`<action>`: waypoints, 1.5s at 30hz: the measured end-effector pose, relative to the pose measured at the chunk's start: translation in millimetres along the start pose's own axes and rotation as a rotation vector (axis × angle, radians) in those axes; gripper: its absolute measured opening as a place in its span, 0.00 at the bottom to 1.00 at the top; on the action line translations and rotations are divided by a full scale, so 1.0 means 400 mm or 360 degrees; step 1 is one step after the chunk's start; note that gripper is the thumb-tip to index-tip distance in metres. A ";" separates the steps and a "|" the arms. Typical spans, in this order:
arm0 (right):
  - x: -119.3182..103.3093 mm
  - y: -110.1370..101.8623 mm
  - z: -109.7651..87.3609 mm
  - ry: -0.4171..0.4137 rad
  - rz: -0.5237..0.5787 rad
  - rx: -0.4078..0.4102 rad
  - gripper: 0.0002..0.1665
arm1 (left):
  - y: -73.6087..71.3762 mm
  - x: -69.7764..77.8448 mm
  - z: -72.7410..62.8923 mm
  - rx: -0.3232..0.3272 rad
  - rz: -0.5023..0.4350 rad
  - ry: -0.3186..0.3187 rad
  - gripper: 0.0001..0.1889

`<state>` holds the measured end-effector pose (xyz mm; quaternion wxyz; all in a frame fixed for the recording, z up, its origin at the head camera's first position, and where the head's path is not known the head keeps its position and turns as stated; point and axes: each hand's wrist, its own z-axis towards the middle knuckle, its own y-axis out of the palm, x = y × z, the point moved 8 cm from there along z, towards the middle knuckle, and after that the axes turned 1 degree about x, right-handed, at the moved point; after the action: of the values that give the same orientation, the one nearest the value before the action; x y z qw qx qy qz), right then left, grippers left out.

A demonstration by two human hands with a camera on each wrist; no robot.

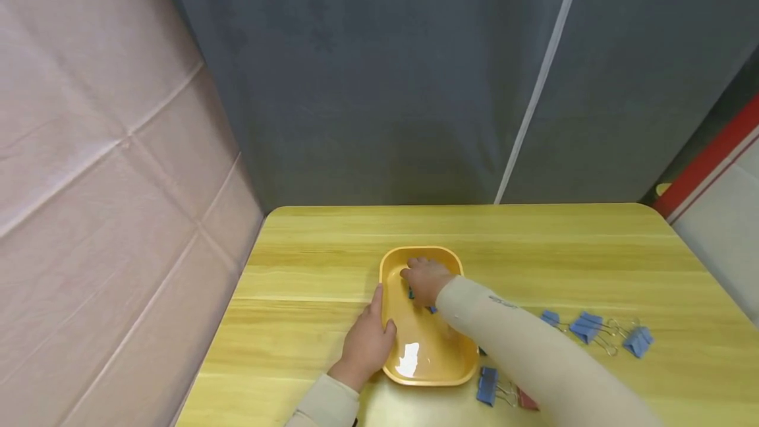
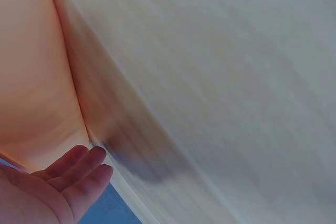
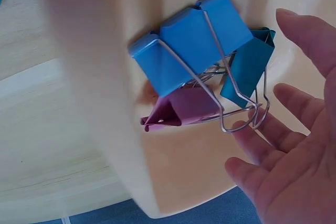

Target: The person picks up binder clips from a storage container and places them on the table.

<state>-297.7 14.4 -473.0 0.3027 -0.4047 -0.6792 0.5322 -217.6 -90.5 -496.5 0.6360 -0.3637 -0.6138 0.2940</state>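
Note:
A yellow tray [image 1: 409,328] stands on the table. My left hand [image 1: 367,341] rests at its left rim, index finger straight along the edge and thumb over the rim. In the left wrist view three fingers [image 2: 86,179] lie loosely extended by the tray's outer wall. My right hand [image 1: 428,281] reaches into the tray's far part. The right wrist view shows its fingers spread beside a blue binder clip [image 3: 205,40], a teal binder clip [image 3: 249,66] and a pinkish-purple binder clip [image 3: 189,106]. Its fingertips are at the wire handles; none curls round them.
Right of the tray lie more binder clips: a blue one [image 1: 487,386], a red one [image 1: 526,400] partly under my right sleeve, and blue ones [image 1: 586,327] farther right. A grey partition [image 1: 379,84] rises behind the wooden table [image 1: 308,236]; a pale cloth [image 1: 118,216] hangs left.

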 end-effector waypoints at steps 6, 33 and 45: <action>-0.001 -0.002 0.004 0.0018 -0.0003 -0.0035 0.31 | 0.000 0.006 0.000 0.0014 0.0012 0.0011 0.36; 0.006 0.025 0.027 0.0116 -0.0064 -0.0104 0.20 | 0.009 0.019 0.004 0.0026 -0.0017 0.0030 0.35; 0.004 0.026 0.027 0.0166 -0.0028 -0.0101 0.19 | 0.008 0.022 0.006 0.0028 -0.0030 0.0038 0.36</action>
<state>-305.0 11.7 -485.9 0.3294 -0.4351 -0.6827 0.4859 -219.0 -81.3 -494.5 0.6491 -0.3559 -0.6070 0.2891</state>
